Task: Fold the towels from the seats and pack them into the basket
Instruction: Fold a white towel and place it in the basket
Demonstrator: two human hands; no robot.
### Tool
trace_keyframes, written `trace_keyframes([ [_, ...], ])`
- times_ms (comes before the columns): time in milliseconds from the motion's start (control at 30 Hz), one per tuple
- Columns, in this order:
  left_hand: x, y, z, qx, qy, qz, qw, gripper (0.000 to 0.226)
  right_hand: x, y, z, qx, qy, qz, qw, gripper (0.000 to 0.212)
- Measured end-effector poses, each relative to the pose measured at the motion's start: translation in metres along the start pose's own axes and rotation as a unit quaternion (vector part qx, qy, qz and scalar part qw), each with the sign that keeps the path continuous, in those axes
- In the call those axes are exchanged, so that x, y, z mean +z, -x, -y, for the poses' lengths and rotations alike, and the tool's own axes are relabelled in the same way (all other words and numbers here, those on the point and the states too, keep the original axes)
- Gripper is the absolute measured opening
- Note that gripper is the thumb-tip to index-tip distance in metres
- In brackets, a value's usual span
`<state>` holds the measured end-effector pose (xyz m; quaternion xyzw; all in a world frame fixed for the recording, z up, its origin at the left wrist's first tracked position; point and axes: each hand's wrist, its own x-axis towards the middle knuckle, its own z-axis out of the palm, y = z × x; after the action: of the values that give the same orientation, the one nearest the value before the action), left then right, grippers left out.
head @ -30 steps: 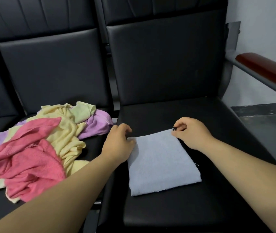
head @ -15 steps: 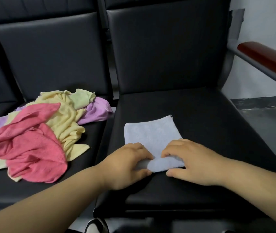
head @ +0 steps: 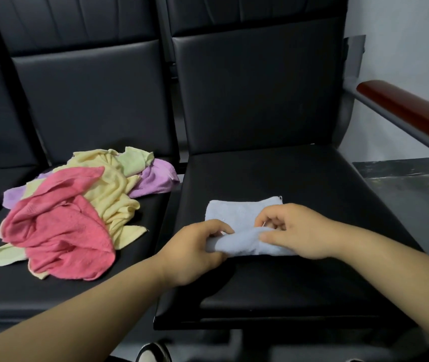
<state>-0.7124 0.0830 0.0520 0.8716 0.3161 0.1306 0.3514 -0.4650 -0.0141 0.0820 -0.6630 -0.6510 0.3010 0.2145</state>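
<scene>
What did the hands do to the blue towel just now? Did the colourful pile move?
The left hand and right hand left the blue towel's far corners and came back to its near edge. They pinched it and lifted it off the seat for another fold. The colourful pile beside it did not move.

No readable text, label, brand, number or sign anywhere in view.

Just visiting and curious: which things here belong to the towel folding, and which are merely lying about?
In the job: blue towel, gripped by left hand and right hand; pile of unfolded towels; black seat.
Just there: red-brown armrest; shoe at the bottom edge.
</scene>
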Motion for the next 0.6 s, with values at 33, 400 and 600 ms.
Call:
trace_keyframes([
  [33, -0.002, -0.001, -0.001, -0.01, 0.032, -0.023, 0.999, 0.036, -0.003, -0.001, 0.001, -0.001, -0.019, -0.006, 1.0, 0.013],
  [400, -0.017, -0.017, -0.006, -0.026, 0.194, -0.123, 0.973, 0.019, -0.022, 0.003, 0.006, 0.02, -0.071, 0.01, 0.997, 0.04],
  [600, -0.018, -0.028, 0.003, -0.048, 0.175, -0.129, 0.975, 0.015, -0.025, -0.004, -0.007, 0.066, -0.074, -0.06, 0.993, 0.03],
])
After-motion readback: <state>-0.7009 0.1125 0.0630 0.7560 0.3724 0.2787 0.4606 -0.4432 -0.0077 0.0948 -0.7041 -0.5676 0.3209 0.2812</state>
